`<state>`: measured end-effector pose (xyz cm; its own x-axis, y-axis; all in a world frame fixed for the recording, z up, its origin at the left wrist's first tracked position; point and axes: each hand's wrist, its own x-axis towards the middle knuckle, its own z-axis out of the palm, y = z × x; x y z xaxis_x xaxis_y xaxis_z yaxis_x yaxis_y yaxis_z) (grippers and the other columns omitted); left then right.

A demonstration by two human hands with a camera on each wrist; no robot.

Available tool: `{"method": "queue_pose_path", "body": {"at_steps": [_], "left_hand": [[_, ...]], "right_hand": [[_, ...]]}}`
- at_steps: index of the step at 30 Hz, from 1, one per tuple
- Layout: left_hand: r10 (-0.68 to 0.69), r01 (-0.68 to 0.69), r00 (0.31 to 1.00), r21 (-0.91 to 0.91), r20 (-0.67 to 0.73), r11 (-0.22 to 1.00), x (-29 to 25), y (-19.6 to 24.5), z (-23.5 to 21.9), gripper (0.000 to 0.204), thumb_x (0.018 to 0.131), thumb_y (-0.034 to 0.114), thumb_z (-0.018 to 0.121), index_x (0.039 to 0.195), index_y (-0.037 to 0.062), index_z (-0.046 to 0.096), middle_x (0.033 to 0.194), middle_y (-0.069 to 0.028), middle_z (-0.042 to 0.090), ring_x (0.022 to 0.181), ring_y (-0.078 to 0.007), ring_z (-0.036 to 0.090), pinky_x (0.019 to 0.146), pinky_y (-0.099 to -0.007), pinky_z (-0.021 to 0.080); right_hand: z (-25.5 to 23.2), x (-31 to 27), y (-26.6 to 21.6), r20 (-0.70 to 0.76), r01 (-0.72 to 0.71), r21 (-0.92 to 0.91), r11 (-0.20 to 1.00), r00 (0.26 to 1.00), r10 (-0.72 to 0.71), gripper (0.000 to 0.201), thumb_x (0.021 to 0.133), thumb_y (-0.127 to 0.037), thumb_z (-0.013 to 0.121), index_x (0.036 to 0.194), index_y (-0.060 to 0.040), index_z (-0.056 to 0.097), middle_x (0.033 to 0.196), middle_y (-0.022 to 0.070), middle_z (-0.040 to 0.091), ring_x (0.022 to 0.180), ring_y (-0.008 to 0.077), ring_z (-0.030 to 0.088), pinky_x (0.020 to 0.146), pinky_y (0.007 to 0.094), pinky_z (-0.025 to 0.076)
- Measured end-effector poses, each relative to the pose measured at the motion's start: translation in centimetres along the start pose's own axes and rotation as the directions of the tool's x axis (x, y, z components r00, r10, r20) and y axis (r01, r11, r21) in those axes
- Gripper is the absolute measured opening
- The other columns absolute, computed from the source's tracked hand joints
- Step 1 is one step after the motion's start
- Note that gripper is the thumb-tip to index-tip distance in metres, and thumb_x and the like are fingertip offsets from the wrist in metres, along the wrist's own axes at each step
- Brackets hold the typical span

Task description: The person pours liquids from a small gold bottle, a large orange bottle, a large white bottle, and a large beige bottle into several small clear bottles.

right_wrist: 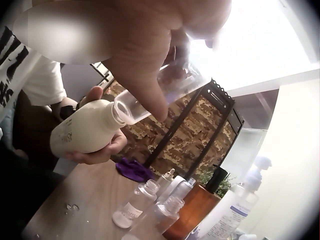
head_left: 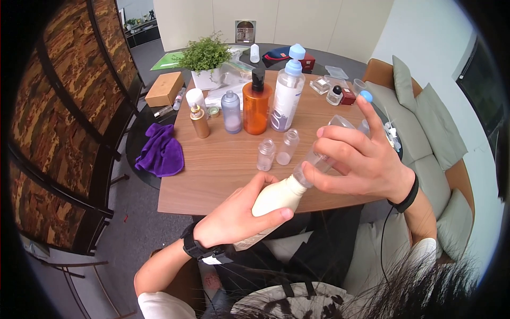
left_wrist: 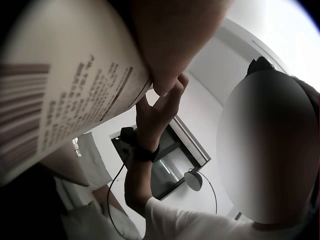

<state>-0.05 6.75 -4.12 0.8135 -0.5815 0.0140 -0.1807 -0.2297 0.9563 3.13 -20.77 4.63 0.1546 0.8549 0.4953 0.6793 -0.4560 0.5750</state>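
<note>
My left hand (head_left: 234,212) grips a cream-coloured bottle (head_left: 276,198) that leans with its neck up and to the right. Small print and a barcode show on its side in the left wrist view. In my right hand (head_left: 361,165), a clear container (right_wrist: 134,107) is held between thumb and fingers, tilted so its open end meets the bottle's mouth. The right index finger points up, its tip overlapping a small blue cap-like piece (head_left: 366,96) in the head view. Just beyond the hands stand two small clear bottles, one (head_left: 265,154) left of the other (head_left: 287,148).
Behind them are an amber pump bottle (head_left: 256,109), a tall white-labelled bottle (head_left: 287,101), a bluish bottle (head_left: 231,112) and a gold bottle (head_left: 200,122). A purple cloth (head_left: 161,151) hangs at the table's left edge. A potted plant (head_left: 206,56) and glass bottles (head_left: 334,94) stand farther back.
</note>
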Motion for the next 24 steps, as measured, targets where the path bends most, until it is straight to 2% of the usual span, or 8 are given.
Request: {"method": "queue_pose_path", "body": {"at_steps": [3, 6, 10, 16, 24], "left_hand": [[0.047, -0.045, 0.998, 0.054, -0.035, 0.998, 0.0, 0.5, 0.2, 0.073, 0.094, 0.048, 0.083, 0.137, -0.0036, 0.054, 0.113, -0.0248, 0.075, 0.107, -0.0353, 0.076, 0.094, -0.0435, 0.058], [0.058, -0.051, 0.996, 0.093, -0.068, 0.994, -0.1, 1.1, 0.0, 0.072, 0.092, 0.046, 0.085, 0.136, -0.0019, 0.056, 0.112, -0.0257, 0.076, 0.107, -0.0389, 0.077, 0.094, -0.0453, 0.058], [0.066, -0.054, 0.993, 0.12, -0.099, 0.991, -0.2, 1.3, -0.4, 0.072, 0.09, 0.046, 0.086, 0.137, -0.0003, 0.055, 0.111, -0.0262, 0.075, 0.107, -0.042, 0.076, 0.095, -0.0472, 0.057], [0.137, -0.113, 0.985, 0.208, -0.102, 0.971, 0.0, 0.4, -0.6, 0.076, 0.091, 0.046, 0.086, 0.139, 0.0006, 0.049, 0.11, -0.0257, 0.074, 0.107, -0.044, 0.075, 0.092, -0.0496, 0.057], [0.117, -0.112, 0.993, 0.16, -0.024, 0.981, -0.1, 0.9, -0.6, 0.084, 0.093, 0.046, 0.085, 0.146, 0.0003, 0.038, 0.12, -0.0275, 0.068, 0.113, -0.0448, 0.07, 0.097, -0.0487, 0.054]], "right_hand": [[0.0, 0.1, 0.0, -0.023, -0.008, -0.004, 1.0, 1.0, 0.008, 0.028, 0.082, -0.016, 0.077, 0.103, -0.032, 0.068, 0.109, -0.0058, 0.062, 0.115, 0.0111, 0.065, 0.128, 0.0665, 0.034], [0.4, 0.0, 0.3, -0.022, -0.034, -0.023, 0.999, 0.999, 0.033, 0.029, 0.082, -0.018, 0.079, 0.106, -0.032, 0.07, 0.111, -0.0052, 0.063, 0.115, 0.0123, 0.065, 0.128, 0.0677, 0.032], [0.1, -0.4, 1.0, 0.068, -0.093, 0.012, 0.996, 0.993, 0.092, 0.039, 0.082, -0.019, 0.079, 0.117, -0.0345, 0.074, 0.112, -0.0057, 0.067, 0.114, 0.0138, 0.065, 0.129, 0.0688, 0.028], [-0.5, -0.3, 1.1, 0.08, -0.139, -0.023, 0.99, 0.987, 0.14, 0.043, 0.083, -0.019, 0.077, 0.123, -0.0355, 0.076, 0.112, -0.0061, 0.068, 0.115, 0.0148, 0.065, 0.13, 0.0683, 0.026], [-0.4, -0.9, 0.9, 0.161, -0.196, 0.054, 0.979, 0.969, 0.186, 0.039, 0.085, -0.019, 0.075, 0.121, -0.0332, 0.078, 0.115, -0.0057, 0.069, 0.117, 0.016, 0.065, 0.13, 0.068, 0.026]]}}
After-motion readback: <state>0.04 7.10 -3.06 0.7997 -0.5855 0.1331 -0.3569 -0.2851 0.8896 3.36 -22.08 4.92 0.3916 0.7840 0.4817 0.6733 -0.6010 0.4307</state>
